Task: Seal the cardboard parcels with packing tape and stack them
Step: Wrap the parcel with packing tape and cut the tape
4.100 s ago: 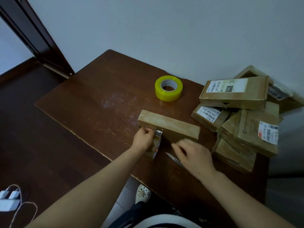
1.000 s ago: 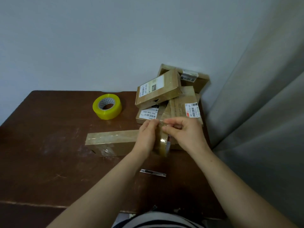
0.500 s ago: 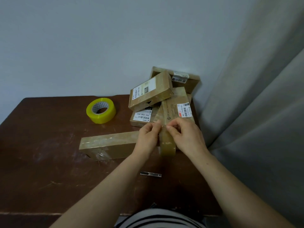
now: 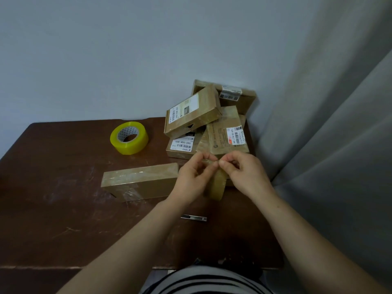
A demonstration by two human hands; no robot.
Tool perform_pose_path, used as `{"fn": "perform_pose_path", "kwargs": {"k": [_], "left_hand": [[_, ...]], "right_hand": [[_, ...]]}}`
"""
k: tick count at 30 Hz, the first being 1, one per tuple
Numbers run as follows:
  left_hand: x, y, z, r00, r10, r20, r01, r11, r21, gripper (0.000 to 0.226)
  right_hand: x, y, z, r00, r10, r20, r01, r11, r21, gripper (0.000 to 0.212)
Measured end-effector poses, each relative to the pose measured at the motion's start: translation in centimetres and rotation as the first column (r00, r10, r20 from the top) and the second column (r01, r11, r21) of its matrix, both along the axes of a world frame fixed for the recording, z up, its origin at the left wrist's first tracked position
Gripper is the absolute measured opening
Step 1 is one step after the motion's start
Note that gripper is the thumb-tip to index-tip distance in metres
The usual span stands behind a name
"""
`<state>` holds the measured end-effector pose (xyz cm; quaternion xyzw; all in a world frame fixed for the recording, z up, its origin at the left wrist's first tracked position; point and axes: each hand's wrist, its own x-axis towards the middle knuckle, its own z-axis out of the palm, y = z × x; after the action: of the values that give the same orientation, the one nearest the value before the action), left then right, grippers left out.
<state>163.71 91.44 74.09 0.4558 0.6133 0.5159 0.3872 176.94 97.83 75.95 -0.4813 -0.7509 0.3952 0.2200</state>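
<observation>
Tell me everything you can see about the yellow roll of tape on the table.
The yellow roll of tape is a thick ring of glossy, translucent yellow packing tape wound on a pale inner core printed with a dark pattern. It lies flat on the brown wooden table, its hole facing up, near the far edge by the wall. It sits apart from the pile of labelled parcels to its right and from the long taped parcel in front. Neither hand touches it.

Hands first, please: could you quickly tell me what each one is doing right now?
Left hand: closed, pinching the top edge of a strip of packing tape.
Right hand: closed, pinching the same edge; the strip hangs down between them.
</observation>
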Motion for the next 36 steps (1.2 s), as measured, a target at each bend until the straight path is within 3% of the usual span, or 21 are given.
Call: {"fn": "perform_pose_path", "kwargs": {"k": [9, 11, 13, 15, 17, 19, 22, 24, 27, 31, 36], "left_hand": [[0.4, 0.0, -1.3, 0.971, -0.075, -0.227, 0.075, 0.997, -0.009, 0.011], [0.6, 0.2, -1.5, 0.957, -0.078, -0.28, 0.072, 0.997, -0.03, 0.008], [0.7, 0.3, -1.7, 0.951, -0.037, -0.307, 0.02, 0.998, -0.059, 0.007], [0.9, 0.4, -1.8, 0.97, 0.042, -0.24, -0.069, 0.992, -0.108, 0.009], [1.4, 0.3, -1.8, 0.989, 0.121, -0.086, -0.135, 0.975, -0.179, 0.012], [2.0, 0.2, -1.8, 0.985, 0.169, 0.031, -0.156, 0.958, -0.238, 0.013], [2.4, 0.1, -2.2, 0.985, 0.168, 0.037, -0.151, 0.948, -0.281, 0.02], [2.1, 0.3, -2.6, 0.987, 0.138, -0.087, -0.159, 0.934, -0.321, 0.021], [1.8, 0.4, -3.2, 0.957, 0.047, -0.286, -0.175, 0.881, -0.44, 0.024], [1.0, -0.9, -3.6, 0.938, 0.159, -0.307, -0.283, 0.864, -0.417, 0.011], [-1.0, -3.2, -3.1, 0.879, 0.343, -0.331, -0.427, 0.876, -0.226, 0.011]], "right_hand": [[1.6, 0.3, -1.4, 0.997, 0.076, -0.016, -0.076, 0.997, 0.02, 0.01], [2.0, 0.2, -2.0, 0.996, 0.022, -0.088, -0.025, 0.999, -0.041, 0.014], [2.1, -0.1, -2.4, 0.96, -0.106, -0.26, 0.058, 0.981, -0.187, 0.027], [2.3, -0.3, -2.9, 0.901, -0.264, -0.344, 0.141, 0.929, -0.343, 0.056], [2.6, -0.5, -3.3, 0.927, -0.254, -0.277, 0.13, 0.909, -0.397, 0.065], [2.6, -1.0, -3.9, 0.956, -0.133, -0.262, -0.005, 0.884, -0.468, 0.053], [2.5, -1.4, -4.7, 0.954, -0.041, -0.296, -0.11, 0.873, -0.476, 0.032], [2.4, -1.3, -5.3, 0.975, 0.016, -0.22, -0.104, 0.912, -0.397, 0.029], [2.4, -1.2, -6.7, 0.989, 0.13, 0.068, -0.111, 0.967, -0.23, 0.026], [2.7, -1.0, -8.6, 0.85, 0.242, 0.469, -0.218, 0.97, -0.105, 0.03], [2.2, -1.6, -10.4, 0.689, 0.336, 0.643, -0.333, 0.934, -0.131, 0.029]]}}
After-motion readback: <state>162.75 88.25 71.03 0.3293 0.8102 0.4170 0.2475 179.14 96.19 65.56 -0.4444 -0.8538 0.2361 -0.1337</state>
